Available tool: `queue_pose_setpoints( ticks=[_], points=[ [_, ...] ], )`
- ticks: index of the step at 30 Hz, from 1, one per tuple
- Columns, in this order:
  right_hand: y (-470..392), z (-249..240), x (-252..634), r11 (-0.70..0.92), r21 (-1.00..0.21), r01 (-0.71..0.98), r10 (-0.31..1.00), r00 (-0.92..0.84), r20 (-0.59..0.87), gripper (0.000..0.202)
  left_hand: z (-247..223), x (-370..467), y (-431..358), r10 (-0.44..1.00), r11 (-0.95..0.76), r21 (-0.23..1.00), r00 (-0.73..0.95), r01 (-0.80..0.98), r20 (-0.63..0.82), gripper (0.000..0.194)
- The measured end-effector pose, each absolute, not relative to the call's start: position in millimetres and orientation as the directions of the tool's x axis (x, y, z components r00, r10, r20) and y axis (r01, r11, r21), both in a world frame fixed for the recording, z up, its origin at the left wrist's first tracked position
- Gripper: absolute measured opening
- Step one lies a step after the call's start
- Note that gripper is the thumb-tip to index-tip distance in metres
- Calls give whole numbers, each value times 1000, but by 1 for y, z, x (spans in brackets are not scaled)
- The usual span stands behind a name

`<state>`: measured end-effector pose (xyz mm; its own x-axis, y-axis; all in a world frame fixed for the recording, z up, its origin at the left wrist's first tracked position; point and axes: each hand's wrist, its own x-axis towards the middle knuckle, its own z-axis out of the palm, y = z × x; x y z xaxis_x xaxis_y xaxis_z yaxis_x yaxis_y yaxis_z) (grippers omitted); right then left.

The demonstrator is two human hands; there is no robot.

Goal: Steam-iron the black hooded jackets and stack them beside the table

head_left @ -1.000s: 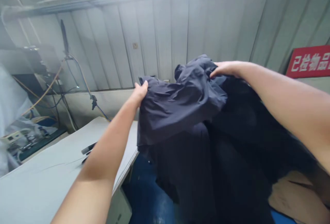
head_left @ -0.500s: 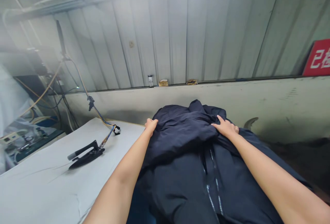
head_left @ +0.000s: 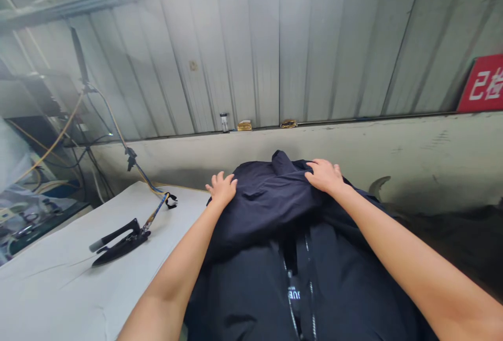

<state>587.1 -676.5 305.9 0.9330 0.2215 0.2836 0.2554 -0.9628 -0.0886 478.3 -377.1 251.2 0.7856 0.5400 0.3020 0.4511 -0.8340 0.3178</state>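
A dark navy jacket (head_left: 267, 210) is spread in front of me, its upper part folded over and its zipper edges running down the middle. White lettering shows between the zipper edges. My left hand (head_left: 222, 188) rests at the jacket's upper left edge with its fingers spread. At the upper right, my right hand (head_left: 325, 175) lies on the fabric, fingers apart, beside a raised fold of cloth.
On the left, a black iron (head_left: 121, 244) lies on a white table (head_left: 165, 236), joined to a hanging hose (head_left: 113, 116). Small items stand on the wall ledge. A red sign (head_left: 481, 84) leans at the right; dark cloth lies below it.
Both hands have loosened and spread their fingers; the right has shifted left and up. The jacket's front has parted a little, and lettering now shows. The view has turned slightly.
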Motion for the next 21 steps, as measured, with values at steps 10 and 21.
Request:
queue_pose_setpoints(
  ticks=[10,21],
  points=[
    [-601,286,575,-597,-120,794,797,568,-207,58,260,488,-433,125,-977,208,893,36,432,48],
    [-717,295,571,-984,102,144,156,980,123,45,269,509,-416,112,-924,364,993,117,-36,53]
  ],
)
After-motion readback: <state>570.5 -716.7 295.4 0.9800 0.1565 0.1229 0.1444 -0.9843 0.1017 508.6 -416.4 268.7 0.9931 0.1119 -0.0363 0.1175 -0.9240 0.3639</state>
